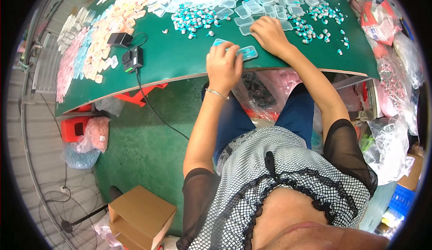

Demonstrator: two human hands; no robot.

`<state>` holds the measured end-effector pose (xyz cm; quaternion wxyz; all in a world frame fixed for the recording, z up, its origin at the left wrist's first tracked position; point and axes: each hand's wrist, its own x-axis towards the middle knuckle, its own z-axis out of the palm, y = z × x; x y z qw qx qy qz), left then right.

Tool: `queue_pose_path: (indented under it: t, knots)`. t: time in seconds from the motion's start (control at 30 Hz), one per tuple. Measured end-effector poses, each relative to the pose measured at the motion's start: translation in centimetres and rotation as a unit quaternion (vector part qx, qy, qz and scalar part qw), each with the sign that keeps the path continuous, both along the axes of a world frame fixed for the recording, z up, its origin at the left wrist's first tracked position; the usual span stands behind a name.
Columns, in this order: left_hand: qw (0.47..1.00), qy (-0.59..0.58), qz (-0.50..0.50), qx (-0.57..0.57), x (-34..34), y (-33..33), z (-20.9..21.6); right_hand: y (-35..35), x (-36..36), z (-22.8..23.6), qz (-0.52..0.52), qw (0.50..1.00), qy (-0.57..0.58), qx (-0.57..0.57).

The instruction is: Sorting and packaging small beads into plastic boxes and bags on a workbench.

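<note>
1. Here, the left hand (223, 64) bends its fingers over the case (248, 52); whether they grip it or merely rest on it, I cannot tell.
2. The case, clear with teal contents, lies on the green table (180, 54), partly hidden by that hand.
3. Beyond the case and to its right, the right hand (271, 35) curls its fingers, close together, over clear boxes (243, 11); what the fingertips hold, if anything, is hidden.
4. Those boxes spread in a heap beyond the case. Teal-and-grey pieces lie in two piles, one beyond the case to the left (193, 20), the other beyond it to the right (303, 30).
5. Left of the case stand a black device (132, 59) with a cable (155, 109) and a black block (119, 39).
6. Farther left of the case are orange (118, 24), blue (83, 54) and pink pieces (67, 68).
7. Well apart from the case, toward the person's left side, a carton (146, 207) sits on the floor (121, 160).
</note>
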<state>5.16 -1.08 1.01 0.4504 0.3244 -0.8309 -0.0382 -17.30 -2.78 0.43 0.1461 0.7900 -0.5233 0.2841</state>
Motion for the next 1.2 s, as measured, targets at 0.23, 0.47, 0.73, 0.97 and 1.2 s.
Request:
queue_pose_path:
  t: [0.23,0.47,0.73,0.97,1.2]
  knots:
    - [0.986,-0.011,0.149,0.072,2.6,-7.1,0.1,6.1,0.3,1.7,0.027,1.0,-0.004,0.015]
    - [0.972,-0.142,0.125,0.143,0.7,-11.1,0.2,8.7,-0.4,1.9,0.021,0.999,-0.026,0.037]
    - [0.968,-0.154,0.112,0.163,1.2,-12.4,0.1,8.9,-6.7,1.7,-0.124,0.988,-0.095,-0.006]
    - [0.984,-0.086,-0.022,0.154,2.5,-10.3,1.6,7.9,-9.1,1.0,-0.264,0.964,0.021,-0.021]
    - [0.979,0.003,-0.101,0.176,2.4,-7.2,3.7,7.4,-7.3,2.7,-0.192,0.981,-0.021,-0.001]
